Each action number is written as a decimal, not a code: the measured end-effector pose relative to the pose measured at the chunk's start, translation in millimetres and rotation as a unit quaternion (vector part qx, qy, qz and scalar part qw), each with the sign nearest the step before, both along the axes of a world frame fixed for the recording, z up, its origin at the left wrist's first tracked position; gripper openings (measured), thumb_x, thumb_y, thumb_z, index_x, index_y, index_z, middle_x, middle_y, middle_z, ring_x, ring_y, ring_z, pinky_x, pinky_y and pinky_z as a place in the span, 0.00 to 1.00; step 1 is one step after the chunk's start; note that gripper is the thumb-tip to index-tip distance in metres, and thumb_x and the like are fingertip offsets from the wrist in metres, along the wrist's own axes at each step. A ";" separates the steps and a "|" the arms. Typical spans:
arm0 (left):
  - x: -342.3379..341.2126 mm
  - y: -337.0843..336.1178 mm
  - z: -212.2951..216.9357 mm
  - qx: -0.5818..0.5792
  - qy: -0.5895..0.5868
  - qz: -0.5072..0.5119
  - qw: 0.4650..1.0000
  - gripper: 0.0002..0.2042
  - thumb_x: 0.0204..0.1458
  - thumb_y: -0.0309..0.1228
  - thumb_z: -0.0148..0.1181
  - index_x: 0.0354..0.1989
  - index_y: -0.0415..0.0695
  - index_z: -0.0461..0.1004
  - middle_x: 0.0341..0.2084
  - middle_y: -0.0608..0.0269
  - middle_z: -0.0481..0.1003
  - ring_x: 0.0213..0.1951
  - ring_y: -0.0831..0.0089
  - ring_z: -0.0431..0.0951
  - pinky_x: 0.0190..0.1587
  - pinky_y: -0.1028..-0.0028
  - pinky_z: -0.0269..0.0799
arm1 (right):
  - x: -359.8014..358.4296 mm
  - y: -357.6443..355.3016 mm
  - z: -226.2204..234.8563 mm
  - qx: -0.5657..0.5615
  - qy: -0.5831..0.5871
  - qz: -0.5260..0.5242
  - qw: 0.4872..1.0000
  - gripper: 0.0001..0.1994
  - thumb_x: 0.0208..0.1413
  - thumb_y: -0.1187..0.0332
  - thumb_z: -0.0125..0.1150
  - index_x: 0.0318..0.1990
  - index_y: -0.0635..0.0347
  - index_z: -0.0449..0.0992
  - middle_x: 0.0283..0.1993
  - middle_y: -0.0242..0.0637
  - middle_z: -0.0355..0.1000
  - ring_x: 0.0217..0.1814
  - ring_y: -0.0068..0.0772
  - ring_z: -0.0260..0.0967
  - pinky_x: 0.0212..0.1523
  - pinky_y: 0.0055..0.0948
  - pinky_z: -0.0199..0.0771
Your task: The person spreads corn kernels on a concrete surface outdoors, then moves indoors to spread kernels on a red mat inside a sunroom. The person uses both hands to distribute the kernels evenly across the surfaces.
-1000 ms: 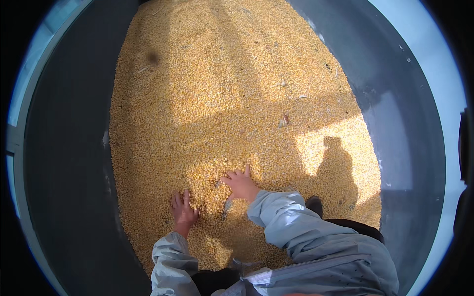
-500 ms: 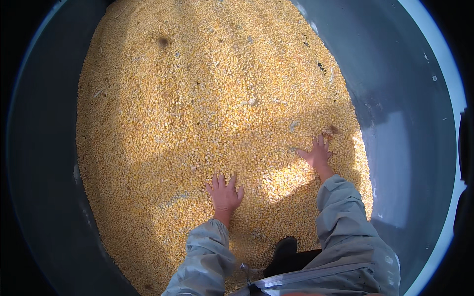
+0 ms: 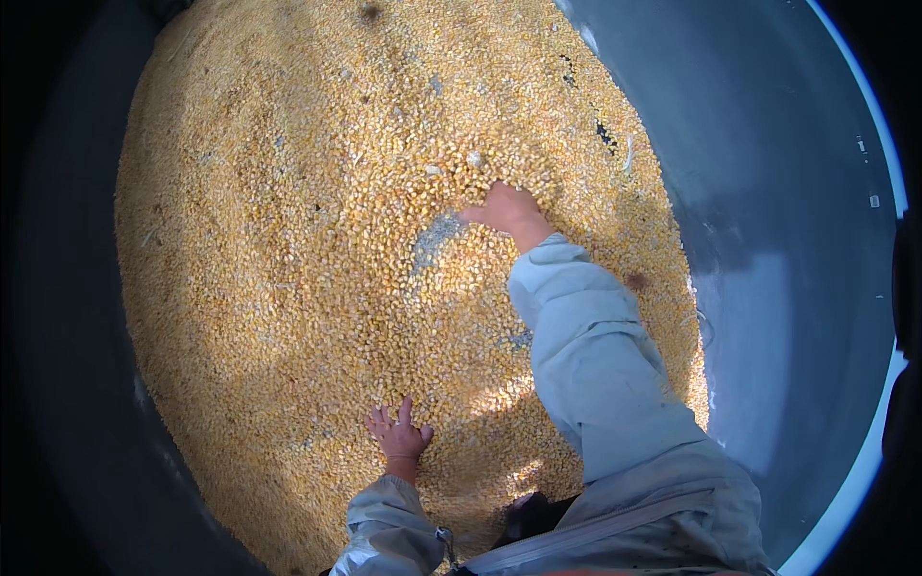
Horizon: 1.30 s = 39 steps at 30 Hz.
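Loose yellow corn kernels (image 3: 288, 259) lie in a thick layer under both my hands. My right hand (image 3: 512, 211) is pushed into them with its thumb stretched out to the left. Kernels cover its other fingers, so their shape is hidden. Kernels are heaped just beyond this hand, and a bare grey patch (image 3: 437, 235) shows beside the thumb. Nearer to me, my left hand (image 3: 400, 439) rests open on the corn, fingers spread, holding nothing.
A grey curved wall (image 3: 768, 221) rises on the right, and a dark wall (image 3: 72, 317) curves along the left. Small dark gaps (image 3: 605, 136) and a pale scrap (image 3: 629, 154) show in the corn near the right wall. My dark shoe (image 3: 528, 516) stands between my arms.
My right hand has moved forward and to the left, digging into the corn and baring a grey patch. Relative to the corn, my left hand stays close to me, still spread. The view has shifted.
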<state>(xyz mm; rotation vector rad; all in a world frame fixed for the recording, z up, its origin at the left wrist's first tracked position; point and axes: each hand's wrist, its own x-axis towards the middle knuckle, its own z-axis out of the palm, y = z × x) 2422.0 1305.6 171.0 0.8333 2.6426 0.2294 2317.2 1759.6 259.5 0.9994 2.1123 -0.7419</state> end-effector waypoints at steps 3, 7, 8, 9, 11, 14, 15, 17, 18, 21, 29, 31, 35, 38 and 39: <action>0.7 -3.5 0.8 0.007 0.031 -0.022 0.999 0.34 0.29 0.47 0.59 0.54 0.61 0.67 0.43 0.35 0.67 0.54 0.36 0.59 0.59 0.37 0.43 | 89.2 26.6 -16.2 0.217 0.147 -0.017 0.965 0.42 0.47 0.49 0.62 0.67 0.45 0.47 0.72 0.41 0.33 0.72 0.55 0.32 0.58 0.72 0.40; -1.4 -2.0 -0.4 0.009 0.029 -0.013 0.999 0.34 0.29 0.49 0.60 0.54 0.61 0.67 0.42 0.35 0.67 0.54 0.35 0.59 0.59 0.35 0.43 | 153.3 -49.8 -17.8 0.110 0.039 0.073 0.990 0.52 0.36 0.48 0.70 0.68 0.42 0.43 0.72 0.46 0.25 0.72 0.62 0.25 0.62 0.69 0.36; 0.4 -5.6 4.1 -0.001 0.029 -0.010 1.000 0.35 0.29 0.49 0.61 0.54 0.61 0.67 0.42 0.35 0.67 0.54 0.36 0.59 0.58 0.36 0.43 | 154.7 -61.3 -15.5 0.101 0.032 0.080 0.991 0.53 0.35 0.48 0.71 0.68 0.43 0.44 0.72 0.46 0.24 0.72 0.62 0.22 0.62 0.69 0.34; 0.3 -8.5 5.8 -0.025 0.021 -0.021 0.999 0.34 0.32 0.51 0.60 0.55 0.61 0.66 0.44 0.35 0.67 0.54 0.37 0.60 0.58 0.36 0.44 | 153.8 -71.1 -11.9 0.091 0.024 0.090 0.991 0.54 0.33 0.47 0.71 0.68 0.44 0.44 0.72 0.46 0.24 0.72 0.62 0.20 0.62 0.70 0.33; -6.4 9.7 18.1 -0.080 -0.027 -0.047 0.995 0.34 0.35 0.51 0.59 0.57 0.61 0.64 0.47 0.37 0.66 0.55 0.39 0.60 0.57 0.37 0.46 | 160.0 -79.7 -8.7 0.094 0.020 0.096 0.991 0.54 0.32 0.45 0.71 0.68 0.46 0.46 0.72 0.46 0.23 0.72 0.61 0.15 0.61 0.71 0.32; -23.6 25.6 41.3 -0.136 -0.066 -0.072 0.986 0.33 0.40 0.51 0.57 0.59 0.61 0.61 0.50 0.40 0.65 0.56 0.42 0.59 0.57 0.38 0.47 | 163.1 -71.0 -22.1 0.119 0.051 0.108 0.986 0.54 0.32 0.40 0.69 0.67 0.49 0.49 0.72 0.45 0.22 0.72 0.59 0.10 0.60 0.73 0.32; -29.6 27.8 49.4 -0.150 -0.080 -0.086 0.982 0.33 0.41 0.51 0.56 0.60 0.62 0.60 0.52 0.41 0.65 0.57 0.43 0.59 0.57 0.38 0.47 | 163.0 -72.7 -22.6 0.131 0.054 0.116 0.983 0.54 0.31 0.39 0.69 0.67 0.50 0.49 0.72 0.45 0.21 0.72 0.59 0.10 0.59 0.74 0.33; -59.8 42.1 64.1 -0.176 -0.159 -0.126 0.963 0.32 0.43 0.53 0.54 0.59 0.59 0.60 0.56 0.39 0.61 0.57 0.43 0.61 0.57 0.45 0.54 | 166.2 -81.2 -25.2 0.139 0.051 0.118 0.982 0.55 0.31 0.38 0.69 0.67 0.52 0.49 0.72 0.45 0.21 0.72 0.58 0.11 0.59 0.75 0.34; -80.8 48.5 66.4 -0.162 -0.196 -0.143 0.957 0.31 0.44 0.53 0.53 0.59 0.57 0.60 0.54 0.41 0.64 0.54 0.45 0.66 0.54 0.49 0.60 | 163.5 -81.5 -20.7 0.141 0.050 0.111 0.982 0.55 0.30 0.38 0.69 0.67 0.52 0.49 0.73 0.44 0.21 0.72 0.58 0.11 0.59 0.75 0.34; -160.3 72.7 92.6 -0.228 -0.254 -0.123 0.932 0.29 0.49 0.54 0.47 0.57 0.52 0.61 0.45 0.47 0.73 0.42 0.50 0.76 0.43 0.57 0.73 | 160.9 -85.4 -20.7 0.147 0.054 0.094 0.983 0.55 0.30 0.40 0.70 0.67 0.51 0.48 0.73 0.42 0.21 0.73 0.57 0.12 0.59 0.74 0.36; -302.5 -104.2 117.3 -0.243 0.021 -0.043 0.969 0.35 0.48 0.54 0.53 0.65 0.61 0.51 0.62 0.58 0.54 0.64 0.57 0.52 0.56 0.42 0.54 | 160.5 -104.5 -23.4 0.219 0.031 -0.001 0.975 0.55 0.33 0.47 0.71 0.68 0.42 0.42 0.73 0.43 0.24 0.72 0.60 0.28 0.58 0.67 0.49; -316.6 -186.6 132.1 -0.314 0.000 0.050 0.948 0.38 0.47 0.55 0.55 0.66 0.60 0.49 0.64 0.56 0.50 0.65 0.54 0.49 0.56 0.40 0.53 | 160.4 -121.8 -22.4 0.200 0.027 -0.042 0.979 0.53 0.38 0.49 0.69 0.69 0.43 0.39 0.73 0.42 0.23 0.72 0.63 0.27 0.60 0.67 0.46; -298.5 -311.0 121.9 -0.292 -0.043 0.171 0.940 0.41 0.46 0.54 0.55 0.66 0.52 0.46 0.65 0.49 0.47 0.66 0.52 0.46 0.58 0.38 0.48 | 188.8 -179.5 -43.8 0.230 -0.078 -0.021 0.970 0.50 0.43 0.50 0.65 0.69 0.50 0.38 0.73 0.43 0.23 0.71 0.65 0.29 0.61 0.66 0.40; -265.8 -364.3 61.0 -0.276 -0.033 0.183 0.943 0.43 0.45 0.54 0.56 0.67 0.48 0.45 0.63 0.41 0.46 0.66 0.50 0.44 0.60 0.40 0.47 | 157.0 -284.3 -42.9 0.194 -0.081 0.062 0.976 0.48 0.41 0.49 0.65 0.67 0.56 0.44 0.71 0.53 0.30 0.70 0.65 0.33 0.63 0.64 0.36; -265.9 -364.5 40.9 -0.284 -0.032 0.182 0.941 0.43 0.45 0.54 0.57 0.66 0.48 0.46 0.63 0.38 0.45 0.66 0.49 0.43 0.60 0.41 0.46 | 128.7 -321.9 -25.8 0.171 -0.061 0.078 0.980 0.48 0.40 0.49 0.66 0.65 0.58 0.47 0.70 0.57 0.34 0.70 0.65 0.34 0.64 0.64 0.34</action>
